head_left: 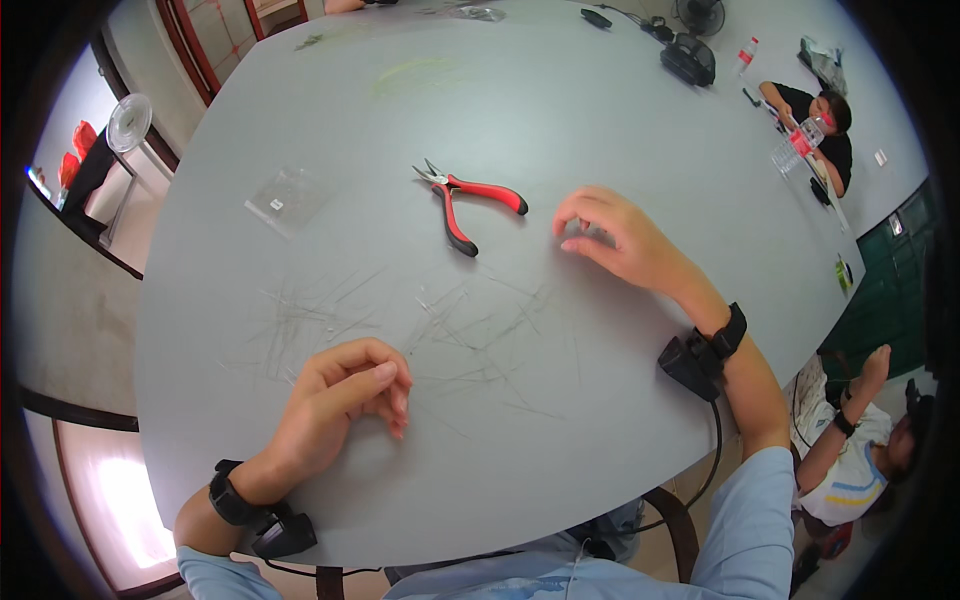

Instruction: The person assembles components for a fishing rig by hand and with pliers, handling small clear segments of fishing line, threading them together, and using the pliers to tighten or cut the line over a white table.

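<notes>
My left hand (335, 405) rests at the near left of the grey table, fingers curled and thumb pressed along the index finger. Whatever may be pinched there is too small to make out. Farther right, my right hand (615, 240) lies with loosely bent fingers, a gap between thumb and forefinger and nothing visible in it. Between the hands, many thin straight wire pieces (480, 345) are scattered over the tabletop. Beyond them lie red-and-black-handled pliers (455, 205) with their jaws apart, left of my right hand. A small clear plastic bag (288, 200) is at the left.
Black devices are strapped to my wrists, with cables (715, 450) hanging down. Toward the far edge are a black case (688, 60), a small fan (700, 14) and a plastic bottle (746, 55). Another bottle (797, 148) stands near a seated person. A second person sits at the right.
</notes>
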`<state>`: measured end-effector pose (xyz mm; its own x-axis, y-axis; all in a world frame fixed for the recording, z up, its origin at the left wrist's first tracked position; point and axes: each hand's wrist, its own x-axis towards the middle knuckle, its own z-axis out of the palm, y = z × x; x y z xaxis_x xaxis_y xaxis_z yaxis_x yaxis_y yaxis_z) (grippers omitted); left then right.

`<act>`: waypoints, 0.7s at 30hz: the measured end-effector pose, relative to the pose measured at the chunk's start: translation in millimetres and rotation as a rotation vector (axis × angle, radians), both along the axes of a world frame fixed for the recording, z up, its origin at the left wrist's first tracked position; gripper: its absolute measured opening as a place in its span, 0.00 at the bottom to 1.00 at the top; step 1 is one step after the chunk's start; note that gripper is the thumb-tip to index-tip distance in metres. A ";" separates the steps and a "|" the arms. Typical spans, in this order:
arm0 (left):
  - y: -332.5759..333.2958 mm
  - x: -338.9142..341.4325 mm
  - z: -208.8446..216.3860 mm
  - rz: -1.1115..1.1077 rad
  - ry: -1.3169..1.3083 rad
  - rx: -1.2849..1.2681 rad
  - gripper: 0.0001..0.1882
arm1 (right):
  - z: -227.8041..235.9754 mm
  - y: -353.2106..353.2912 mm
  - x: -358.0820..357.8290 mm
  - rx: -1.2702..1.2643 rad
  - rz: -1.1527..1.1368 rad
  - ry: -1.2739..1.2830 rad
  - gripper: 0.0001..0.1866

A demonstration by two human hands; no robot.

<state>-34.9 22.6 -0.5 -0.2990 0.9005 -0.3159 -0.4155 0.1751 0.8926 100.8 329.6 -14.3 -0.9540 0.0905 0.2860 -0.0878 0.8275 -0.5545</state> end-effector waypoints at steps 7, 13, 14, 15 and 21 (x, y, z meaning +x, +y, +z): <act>0.2 1.5 -1.5 0.000 0.009 -0.001 0.09 | -5.7 32.2 7.6 0.150 0.016 0.006 0.05; -0.1 1.7 -0.7 0.014 0.020 0.004 0.09 | -3.5 23.8 5.7 -0.004 -0.098 -0.083 0.03; -0.9 1.1 -0.4 0.016 0.017 0.004 0.09 | 0.8 21.0 4.6 0.015 -0.132 -0.042 0.02; -0.5 0.9 -0.3 0.016 0.014 0.002 0.09 | 4.4 19.1 5.1 0.032 -0.168 0.000 0.03; 0.3 0.9 0.1 0.021 0.016 0.018 0.10 | 14.9 12.5 4.7 -0.050 -0.257 0.016 0.01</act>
